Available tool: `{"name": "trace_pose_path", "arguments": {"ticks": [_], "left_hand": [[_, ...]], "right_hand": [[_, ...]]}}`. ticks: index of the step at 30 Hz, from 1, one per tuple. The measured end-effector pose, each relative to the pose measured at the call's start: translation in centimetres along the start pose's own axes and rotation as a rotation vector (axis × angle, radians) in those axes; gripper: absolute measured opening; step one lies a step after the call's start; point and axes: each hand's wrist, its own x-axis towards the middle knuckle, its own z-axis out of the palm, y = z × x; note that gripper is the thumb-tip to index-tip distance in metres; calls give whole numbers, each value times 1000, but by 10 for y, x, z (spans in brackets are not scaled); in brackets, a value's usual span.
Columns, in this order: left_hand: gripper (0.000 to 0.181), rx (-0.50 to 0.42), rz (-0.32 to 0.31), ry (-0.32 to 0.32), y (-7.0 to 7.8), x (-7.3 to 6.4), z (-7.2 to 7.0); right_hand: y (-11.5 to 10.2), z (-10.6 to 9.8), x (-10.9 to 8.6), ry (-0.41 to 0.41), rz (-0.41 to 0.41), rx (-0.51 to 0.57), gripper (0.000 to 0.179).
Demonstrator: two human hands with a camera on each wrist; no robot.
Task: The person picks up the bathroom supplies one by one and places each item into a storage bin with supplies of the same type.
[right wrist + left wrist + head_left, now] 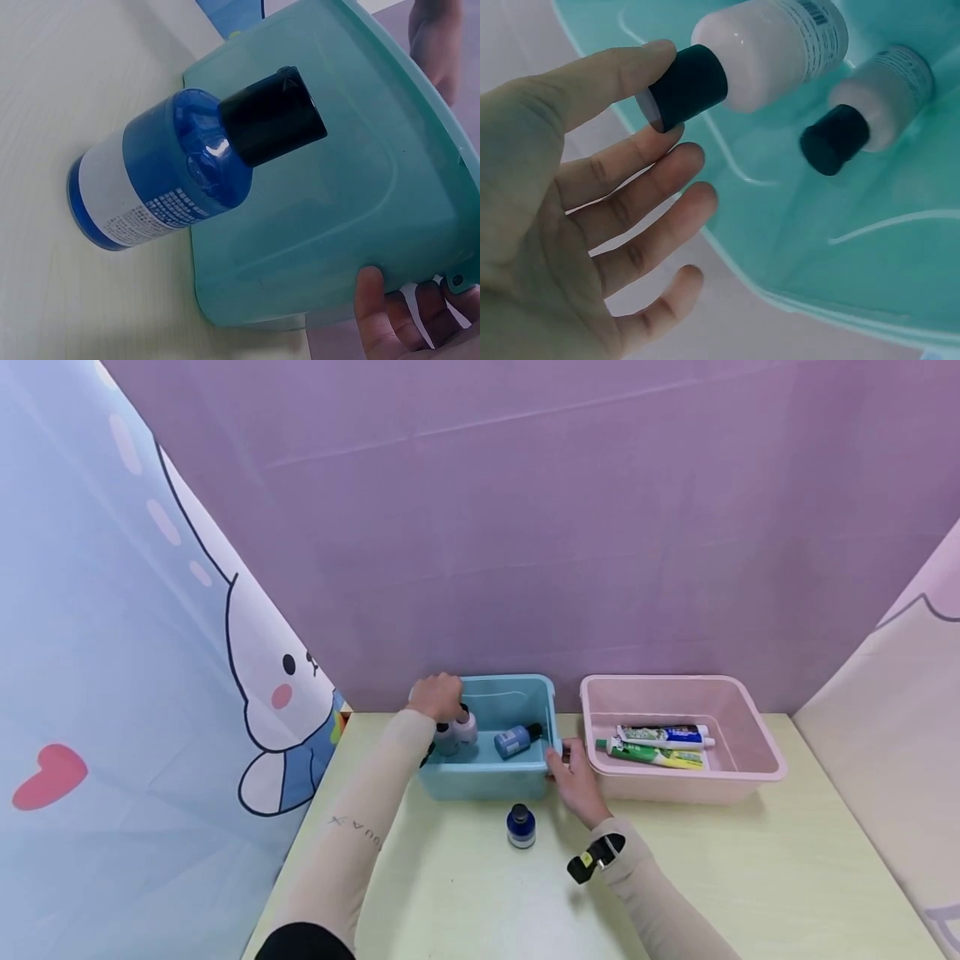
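Note:
My left hand (438, 697) reaches over the left side of the teal plastic bin (483, 783). Its thumb and index finger pinch the black cap of a pale pink bottle (761, 56), while the other fingers are spread. Beside that bottle is another pale bottle (881, 101) with a black cap. A blue bottle (512, 742) lies on its side on the bin's floor. At the bin's front right corner, my right hand (576, 783) holds the wall, thumb on the front face. A dark blue bottle (157, 172) with a black cap stands upright on the table before the bin.
To the right is a pink bin (686, 789) holding a green and yellow tube (656, 753) and a blue and white tube (667, 737). A purple cloth (525, 527) hangs behind the pale table (480, 893). Printed cloths flank both sides.

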Motion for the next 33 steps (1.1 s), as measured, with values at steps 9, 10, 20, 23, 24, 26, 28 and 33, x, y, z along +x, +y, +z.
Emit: {"name": "trace_pose_path", "arguments": {"ticks": [9,10,20,23,24,26,28,33], "left_hand": [[26,0,-74,-17,-6,11,16],[26,3,-80,-16,-7,12,17],[30,3,-103,0,-7,21,23],[32,10,-103,10,-8,23,25],[33,16,-102,12,-8,24,26],[34,29,-97,14,-8,25,27],[34,37,-94,17,-8,25,28],[34,42,-87,25,-6,27,28]], "right_hand": [[2,2,-2,13,-2,-10,35],[2,2,-2,13,-3,-9,35],[-2,3,-5,0,7,6,39],[-2,4,-5,4,6,7,37],[-2,4,-5,5,7,7,36],[-1,4,-5,5,9,6,35],[0,4,-4,5,10,8,35],[0,5,-3,3,19,7,36]]}}
